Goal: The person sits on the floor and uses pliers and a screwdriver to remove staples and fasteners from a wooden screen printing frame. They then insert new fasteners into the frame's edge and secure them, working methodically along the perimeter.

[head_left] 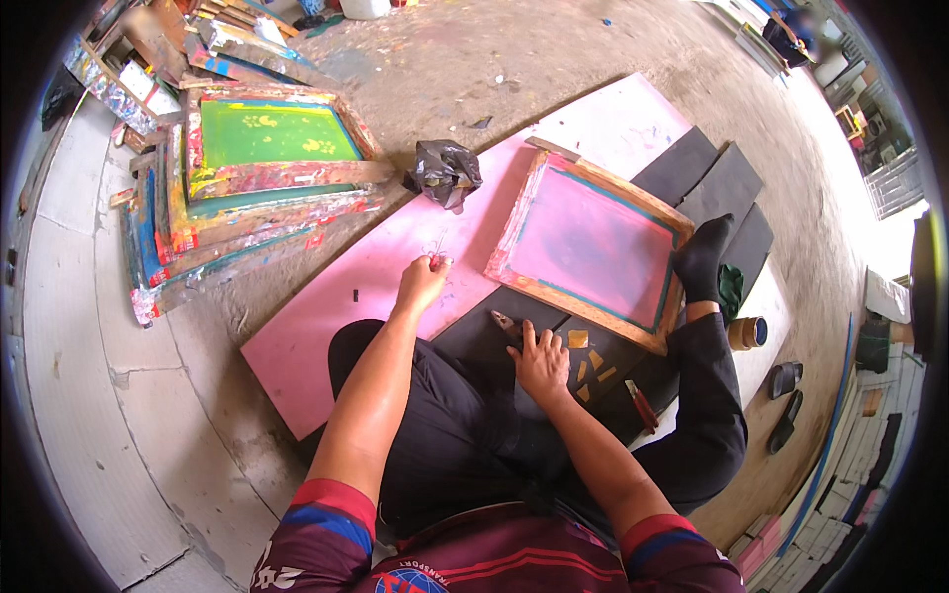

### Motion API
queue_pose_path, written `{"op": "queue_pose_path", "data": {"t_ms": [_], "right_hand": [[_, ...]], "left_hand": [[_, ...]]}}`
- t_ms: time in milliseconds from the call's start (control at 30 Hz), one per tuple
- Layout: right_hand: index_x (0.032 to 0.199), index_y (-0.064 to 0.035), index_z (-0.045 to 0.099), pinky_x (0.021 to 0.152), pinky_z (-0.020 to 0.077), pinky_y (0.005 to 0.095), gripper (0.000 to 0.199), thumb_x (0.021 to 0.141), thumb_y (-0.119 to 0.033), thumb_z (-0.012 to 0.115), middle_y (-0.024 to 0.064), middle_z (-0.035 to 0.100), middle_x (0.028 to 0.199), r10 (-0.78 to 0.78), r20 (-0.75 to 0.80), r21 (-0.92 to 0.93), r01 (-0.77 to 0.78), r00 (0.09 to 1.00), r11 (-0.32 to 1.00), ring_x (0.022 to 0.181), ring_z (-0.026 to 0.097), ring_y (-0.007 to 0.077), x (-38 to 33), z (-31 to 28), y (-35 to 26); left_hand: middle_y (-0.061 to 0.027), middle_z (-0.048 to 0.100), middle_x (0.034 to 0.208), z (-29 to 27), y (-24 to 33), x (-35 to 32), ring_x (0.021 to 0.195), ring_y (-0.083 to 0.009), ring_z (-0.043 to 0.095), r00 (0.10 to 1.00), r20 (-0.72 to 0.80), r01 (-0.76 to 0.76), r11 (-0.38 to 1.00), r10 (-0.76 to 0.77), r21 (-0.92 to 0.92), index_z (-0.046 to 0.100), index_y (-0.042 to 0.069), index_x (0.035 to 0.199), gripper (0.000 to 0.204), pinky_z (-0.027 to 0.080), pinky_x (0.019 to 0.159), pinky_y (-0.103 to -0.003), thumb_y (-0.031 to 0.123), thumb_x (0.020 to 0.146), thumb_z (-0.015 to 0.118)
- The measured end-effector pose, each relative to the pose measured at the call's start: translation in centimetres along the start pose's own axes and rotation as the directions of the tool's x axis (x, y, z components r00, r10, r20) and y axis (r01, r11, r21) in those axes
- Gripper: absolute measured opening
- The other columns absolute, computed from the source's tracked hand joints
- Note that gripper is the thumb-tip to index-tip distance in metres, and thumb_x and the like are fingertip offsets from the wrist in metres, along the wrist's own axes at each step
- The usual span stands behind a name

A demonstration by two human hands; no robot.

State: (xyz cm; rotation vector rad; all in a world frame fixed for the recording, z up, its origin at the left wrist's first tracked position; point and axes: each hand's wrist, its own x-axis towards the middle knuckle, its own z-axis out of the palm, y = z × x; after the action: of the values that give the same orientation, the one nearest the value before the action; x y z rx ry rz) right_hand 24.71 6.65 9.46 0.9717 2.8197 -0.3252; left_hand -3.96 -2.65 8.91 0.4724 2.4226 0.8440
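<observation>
My left hand (421, 287) is over the pink board (316, 341), its fingers pinched together. Thin strands and a bit of red show at the fingertips, too small to name. On the black sheet (465, 331) in front of my lap, my right hand (544, 368) has its thumb and forefinger around a pair of pliers (504, 324); the handles are partly hidden. Beyond it lies a wooden screen-printing frame (593, 247) with pinkish mesh, tilted across the board. Close to my right hand are small yellowish-brown pieces (578, 339) and a red-handled cutter knife (643, 407).
Stacked paint-stained screen frames (277, 178) stand at the left. A crumpled black plastic bag (445, 175) sits at the board's edge. My socked foot (704, 257) is against the frame. Nearby are a tape roll (747, 334), green cloth (731, 292) and sandals (786, 405). Another person (788, 38) is far right.
</observation>
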Motion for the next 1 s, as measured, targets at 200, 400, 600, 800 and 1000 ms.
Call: {"op": "queue_pose_path", "data": {"t_ms": [200,400,600,800,1000], "right_hand": [[0.145,-0.0095,0.06,0.088,0.0538,0.047,0.068,0.094,-0.051,0.076,0.0166,0.064,0.124,-0.082,-0.187,-0.074,0.07,0.979,0.995,0.12,0.06,0.0333,-1.0,-0.7,0.3],[0.144,-0.0047,0.057,0.09,0.0537,0.0519,0.061,0.096,-0.037,0.077,0.0225,0.067,0.121,0.042,-0.115,0.794,0.066,0.992,0.605,0.113,0.067,0.0395,1.7,-2.7,-2.9],[0.131,-0.0022,0.058,0.093,0.0503,0.0598,0.036,0.101,-0.022,0.054,0.033,0.07,0.11,0.216,0.018,0.835,-0.133,0.976,0.534,0.111,0.065,0.0552,2.6,-1.7,-2.6],[0.126,-0.009,0.067,0.086,0.0544,0.0549,0.03,0.104,-0.03,0.062,0.0251,0.074,0.109,0.275,-0.035,0.626,-0.193,0.961,0.755,0.106,0.07,0.0467,1.8,-1.7,0.1],[0.129,-0.0105,0.069,0.084,0.0576,0.0557,0.034,0.102,-0.031,0.069,0.02,0.071,0.111,0.231,-0.135,0.49,-0.138,0.963,0.861,0.097,0.072,0.0466,2.5,-2.3,-0.4]], "left_hand": [[-0.0064,0.072,0.087,0.3,4.0,-4.1,0.063,-0.0134,0.067,0.94,0.342,0.131,0.94,-0.016,-0.315,0.067,0.0,0.102,0.038,0.053,0.053,-0.032,0.037,0.109,0.062],[-0.0054,0.076,0.109,4.6,5.5,-6.7,0.097,-0.011,0.067,0.879,0.382,-0.07,0.87,0.285,-0.488,0.076,-0.001,0.126,0.037,0.055,0.086,-0.029,0.03,0.114,0.059],[-0.0117,0.078,0.114,7.7,4.2,-6.4,0.103,-0.018,0.073,0.933,0.208,-0.212,0.917,0.292,-0.336,0.076,-0.001,0.118,0.032,0.057,0.086,-0.035,0.029,0.109,0.066],[-0.0122,0.075,0.102,6.6,4.9,-5.1,0.099,-0.0337,0.073,0.878,-0.15,-0.447,0.891,0.454,0.079,0.076,0.006,0.106,0.016,0.058,0.084,-0.046,0.019,0.096,0.077],[-0.0095,0.069,0.099,7.5,4.4,-4.1,0.096,-0.0348,0.07,0.814,-0.152,-0.533,0.824,0.561,0.19,0.074,0.01,0.1,0.01,0.056,0.08,-0.049,0.018,0.095,0.076]]}}
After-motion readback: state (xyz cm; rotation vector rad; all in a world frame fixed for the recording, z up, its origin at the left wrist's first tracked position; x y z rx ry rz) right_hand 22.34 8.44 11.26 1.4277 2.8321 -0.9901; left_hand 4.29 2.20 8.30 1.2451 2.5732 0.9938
